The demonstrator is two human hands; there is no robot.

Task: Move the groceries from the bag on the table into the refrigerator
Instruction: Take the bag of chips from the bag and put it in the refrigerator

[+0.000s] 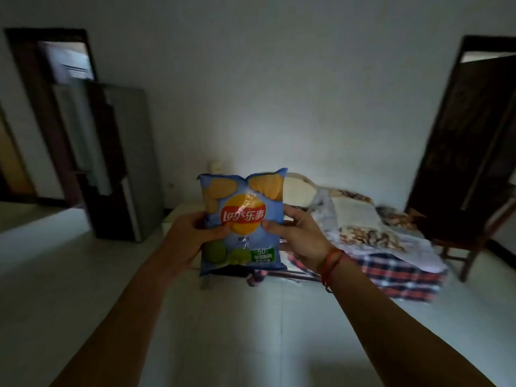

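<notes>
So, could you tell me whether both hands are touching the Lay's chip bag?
Touching. The head view shows the left hand and right hand pinching the Lay's chip bag at its side edges, thumbs pressed on the front.

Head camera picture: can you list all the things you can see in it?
chip bag: one, light blue with a red and yellow logo, held up in the middle
refrigerator: one, grey, far left by the wall, door seems open
plaid cloth: one, red, white and blue, right of the chip bag
patterned bedding: a pile, white and brown, on the plaid cloth
wooden chair: one, dark brown, far right
red string: on the right wrist
left hand: holding the chip bag's left edge
right hand: holding its right edge
</notes>
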